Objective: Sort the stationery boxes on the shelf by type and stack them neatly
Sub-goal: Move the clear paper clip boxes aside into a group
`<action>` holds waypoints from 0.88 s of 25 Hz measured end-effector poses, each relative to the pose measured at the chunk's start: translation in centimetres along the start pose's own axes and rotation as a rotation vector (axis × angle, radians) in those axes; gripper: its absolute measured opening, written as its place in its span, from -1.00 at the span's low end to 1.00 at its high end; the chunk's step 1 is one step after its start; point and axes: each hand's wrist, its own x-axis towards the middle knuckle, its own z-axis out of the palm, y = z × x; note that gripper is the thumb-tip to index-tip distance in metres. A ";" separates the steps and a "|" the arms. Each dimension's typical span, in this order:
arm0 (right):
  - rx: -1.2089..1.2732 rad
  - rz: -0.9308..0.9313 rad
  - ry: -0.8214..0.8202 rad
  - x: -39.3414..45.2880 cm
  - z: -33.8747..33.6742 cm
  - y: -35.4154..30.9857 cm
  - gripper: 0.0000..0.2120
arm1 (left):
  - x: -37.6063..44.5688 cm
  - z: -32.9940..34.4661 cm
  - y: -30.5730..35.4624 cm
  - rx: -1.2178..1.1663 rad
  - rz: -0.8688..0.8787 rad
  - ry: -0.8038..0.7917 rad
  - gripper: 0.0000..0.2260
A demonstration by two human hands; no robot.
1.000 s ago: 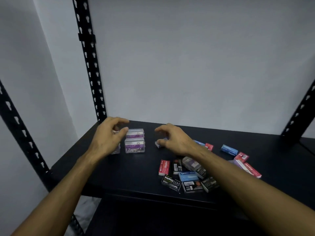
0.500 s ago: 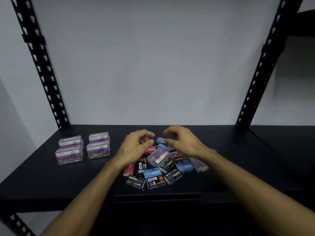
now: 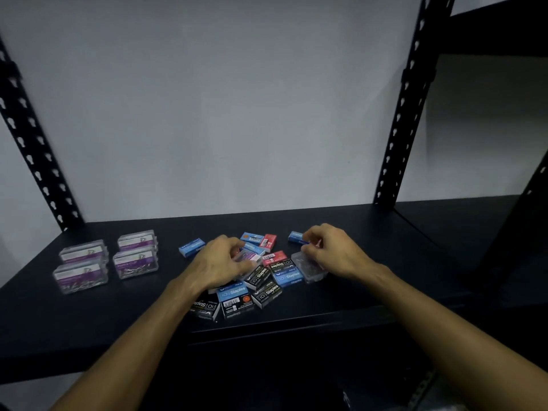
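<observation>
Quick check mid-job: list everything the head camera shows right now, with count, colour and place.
clear clip boxes: four visible tops, purple labels, grouped at shelf left
loose clear boxes: two, in the pile under the hands
staple boxes: mixed blue, black, red, jumbled mid-shelf; count unclear
shelf: one, black
uprights: black, slotted, either side
wall: white, behind
left hand: on one clear box
right hand: on the other

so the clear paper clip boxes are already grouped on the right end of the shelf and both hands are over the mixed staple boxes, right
Not quite: the head view shows the clear paper clip boxes grouped on the left end of the shelf. The left hand and right hand are over the mixed staple boxes.
</observation>
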 end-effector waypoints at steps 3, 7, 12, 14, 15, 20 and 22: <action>-0.187 0.046 -0.016 -0.9 -0.1 0.5 -0.64 | 0.0 -0.3 0.9 0.082 -0.033 -0.047 -0.52; -0.329 0.075 -0.080 -1.4 0.1 0.5 -0.49 | 0.0 -0.6 1.5 0.098 -0.095 -0.123 -0.55; -0.266 0.116 -0.157 -0.9 0.0 0.1 -0.61 | -0.2 -0.9 1.6 0.022 -0.026 -0.123 -0.49; -0.220 0.119 -0.173 -0.8 -0.2 0.1 -0.66 | -0.4 -0.8 1.5 -0.026 0.015 -0.131 -0.41; -0.199 0.115 -0.176 -0.8 -0.2 0.1 -0.65 | -0.4 -0.8 1.4 -0.035 0.032 -0.131 -0.37; -0.185 0.066 -0.144 -0.7 -0.4 0.1 -0.46 | -0.1 -0.7 1.2 -0.073 0.089 -0.116 -0.42; -0.192 0.035 -0.121 -0.6 -0.4 0.2 -0.42 | 0.1 -0.7 1.1 -0.110 0.091 -0.138 -0.47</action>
